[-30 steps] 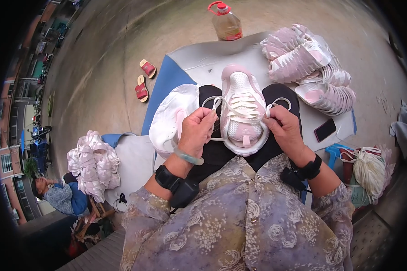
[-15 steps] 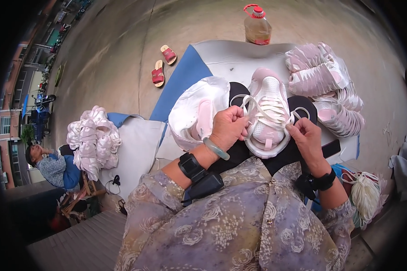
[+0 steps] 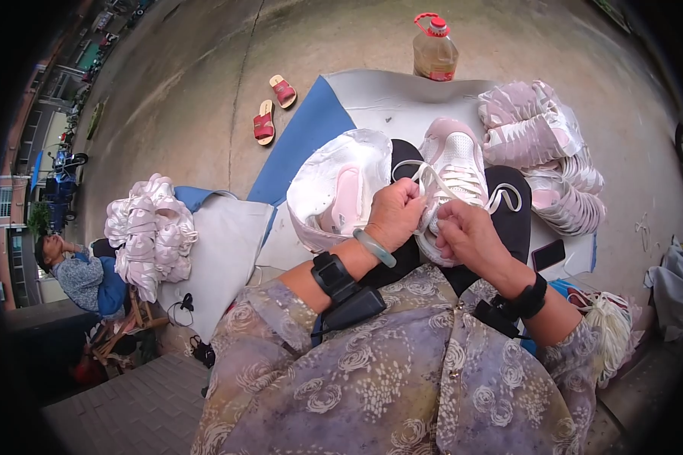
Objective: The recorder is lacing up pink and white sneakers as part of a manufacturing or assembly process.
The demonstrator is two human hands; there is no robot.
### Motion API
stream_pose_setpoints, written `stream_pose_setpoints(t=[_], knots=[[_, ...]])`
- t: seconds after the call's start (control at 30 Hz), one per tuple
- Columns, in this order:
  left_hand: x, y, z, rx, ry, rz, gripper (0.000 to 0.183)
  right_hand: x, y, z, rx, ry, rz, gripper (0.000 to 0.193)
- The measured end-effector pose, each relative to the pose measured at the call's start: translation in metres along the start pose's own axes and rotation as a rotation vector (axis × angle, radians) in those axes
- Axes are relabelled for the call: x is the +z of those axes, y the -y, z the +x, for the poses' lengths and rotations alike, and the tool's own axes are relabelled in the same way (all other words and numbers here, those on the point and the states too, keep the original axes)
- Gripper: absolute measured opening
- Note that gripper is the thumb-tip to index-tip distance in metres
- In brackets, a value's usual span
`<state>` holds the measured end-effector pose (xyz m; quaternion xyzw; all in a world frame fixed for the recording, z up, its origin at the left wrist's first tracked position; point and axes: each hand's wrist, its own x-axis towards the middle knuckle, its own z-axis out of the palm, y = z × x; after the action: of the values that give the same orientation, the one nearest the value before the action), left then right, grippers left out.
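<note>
A pink and white sneaker (image 3: 457, 155) lies on my lap, its toe pointing away from me. My left hand (image 3: 396, 216) is closed beside its opening, pinching a white shoelace (image 3: 425, 171) that arches up in a loop. Over the shoe's opening is my right hand (image 3: 472, 239), fingers curled in a pinch close to the left one. A strand of the lace runs to it, though its fingertips are partly hidden. Another lace loop (image 3: 506, 199) hangs free at the shoe's right side. To the left rests a white shoe upper (image 3: 322, 178) with a pink tongue.
Stacked pink and white shoe uppers (image 3: 542, 133) lie on the sheet (image 3: 391, 98) at right, near a dark phone (image 3: 549, 255). Another bundle of uppers (image 3: 150, 231) is at left, beside a seated person (image 3: 87, 277). Beyond are red sandals (image 3: 264, 123) and a red-capped jug (image 3: 435, 53).
My right hand has moved left and down across the shoe opening, close to my left hand. The right-hand lace, previously at its fingers, now hangs loose. The left hand has shifted slightly.
</note>
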<state>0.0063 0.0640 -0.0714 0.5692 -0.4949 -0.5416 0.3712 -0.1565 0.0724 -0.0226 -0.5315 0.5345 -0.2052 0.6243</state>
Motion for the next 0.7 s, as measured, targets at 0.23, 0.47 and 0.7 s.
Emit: stream_pose_setpoints(t=[0.23, 0.47, 0.7], knots=[[0.005, -0.001, -0.003, 0.214, -0.097, 0.229, 0.012, 0.01, -0.018, 0.012, 0.029, -0.085, 0.187, 0.011], [0.004, -0.005, -0.007, 0.27, -0.132, 0.301, 0.013, 0.016, -0.017, 0.016, 0.065, -0.104, 0.282, 0.01], [0.004, 0.001, -0.003, 0.219, -0.14, 0.374, 0.014, 0.019, -0.031, 0.024, -0.061, -0.164, -0.025, 0.007]])
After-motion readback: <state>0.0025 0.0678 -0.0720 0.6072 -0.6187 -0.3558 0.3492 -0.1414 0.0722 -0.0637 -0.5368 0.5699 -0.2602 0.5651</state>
